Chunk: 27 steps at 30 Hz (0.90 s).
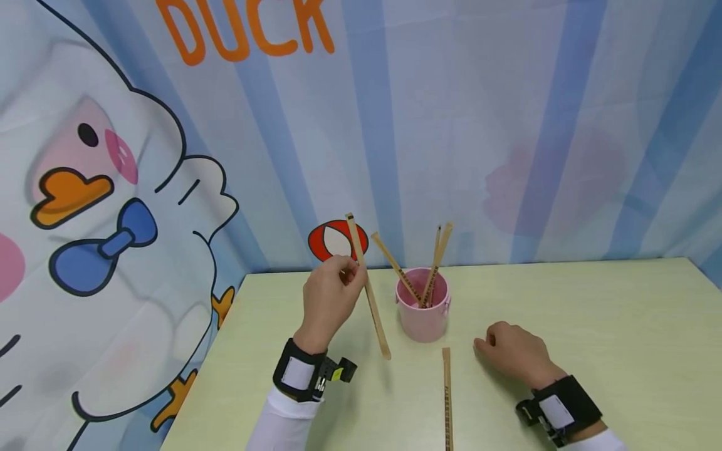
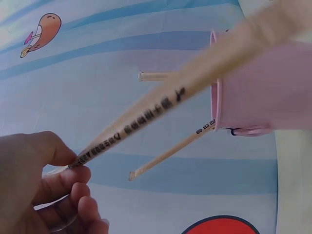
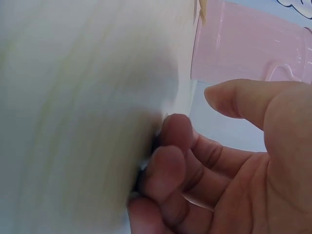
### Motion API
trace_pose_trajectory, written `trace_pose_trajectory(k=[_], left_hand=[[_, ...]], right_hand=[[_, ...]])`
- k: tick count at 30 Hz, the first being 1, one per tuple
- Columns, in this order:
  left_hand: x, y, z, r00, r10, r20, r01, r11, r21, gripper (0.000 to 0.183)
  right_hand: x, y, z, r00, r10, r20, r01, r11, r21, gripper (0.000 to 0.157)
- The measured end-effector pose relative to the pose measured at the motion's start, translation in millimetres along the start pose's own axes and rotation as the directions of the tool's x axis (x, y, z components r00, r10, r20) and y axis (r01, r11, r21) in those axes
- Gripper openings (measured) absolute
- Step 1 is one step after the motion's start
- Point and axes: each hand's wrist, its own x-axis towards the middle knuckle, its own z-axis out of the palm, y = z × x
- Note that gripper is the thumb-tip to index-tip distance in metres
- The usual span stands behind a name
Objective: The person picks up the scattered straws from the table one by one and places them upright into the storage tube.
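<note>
My left hand [image 1: 331, 300] pinches a long, thin paper-wrapped stick [image 1: 373, 307] between thumb and fingers, above the table. Its brown wrapper carries dark print, and it slants downward to the right. Just right of it stands a pink bucket [image 1: 424, 319], in which several similar wrapped sticks [image 1: 440, 257] lean. One more wrapped stick [image 1: 448, 401] lies on the table in front of the bucket. My right hand [image 1: 513, 354] rests on the table right of that stick, fingers loosely curled, holding nothing. In the right wrist view its thumb [image 3: 239, 97] stands apart from the fingers.
The pale wooden table [image 1: 609, 332] extends to the right and ends at the back against a striped blue curtain [image 1: 451, 125] with a duck print. Both wrists wear black straps with small cameras.
</note>
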Motion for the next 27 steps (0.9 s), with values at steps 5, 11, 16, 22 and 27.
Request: trace_pose_trajectory(k=[5, 11, 16, 22, 27], left_hand=[[9.7, 2.5, -0.1, 0.996, 0.017, -0.085, -0.020, 0.999, -0.036, 0.020], [18.8, 7.5, 1.6, 0.982, 0.031, -0.184, -0.048, 0.995, -0.086, 0.023], [24.9, 10.9, 5.1, 0.964, 0.055, -0.261, -0.086, 0.990, -0.109, 0.025], [31.1, 11.3, 12.5, 0.941, 0.077, -0.329, -0.126, 0.983, -0.131, 0.028], [34.4, 8.6, 21.2, 0.916, 0.077, -0.393, -0.145, 0.978, -0.148, 0.025]], right_hand=[[0.6, 0.0, -1.0, 1.000, 0.000, -0.005, 0.000, 1.000, 0.001, 0.031], [0.6, 0.7, -0.1, 1.000, 0.003, -0.002, -0.003, 1.000, 0.000, 0.032], [1.4, 1.5, 1.3, 1.000, 0.002, -0.007, -0.002, 1.000, 0.002, 0.032], [1.7, 1.1, 1.1, 1.000, 0.004, -0.014, -0.004, 1.000, 0.003, 0.032], [1.2, 0.5, 0.6, 1.000, 0.006, -0.009, -0.006, 1.000, 0.007, 0.032]])
